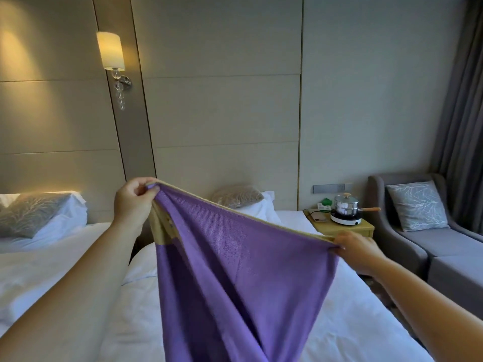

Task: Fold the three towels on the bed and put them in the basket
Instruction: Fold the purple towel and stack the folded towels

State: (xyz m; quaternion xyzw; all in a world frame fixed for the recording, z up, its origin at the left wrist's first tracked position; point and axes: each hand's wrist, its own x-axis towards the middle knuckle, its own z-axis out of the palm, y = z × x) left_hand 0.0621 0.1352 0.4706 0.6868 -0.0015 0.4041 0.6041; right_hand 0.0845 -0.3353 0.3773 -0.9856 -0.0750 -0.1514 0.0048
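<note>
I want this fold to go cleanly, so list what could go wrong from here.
1. The left hand and right hand pinch the towel only at its top corners; a slip could drop it crumpled onto the bed.
2. The left hand is higher, so the edge slants and the fold may come out crooked.
3. No basket is in view.

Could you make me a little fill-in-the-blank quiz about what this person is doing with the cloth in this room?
1. Both hands hold up a towel whose main colour is ____.
2. The left hand is held ____ than the right hand.
3. The steel pot with a wooden handle stands on the small table between the bed and the ____.
4. The wall lamp is switched ____.

Missing words: purple; higher; sofa; on
</note>
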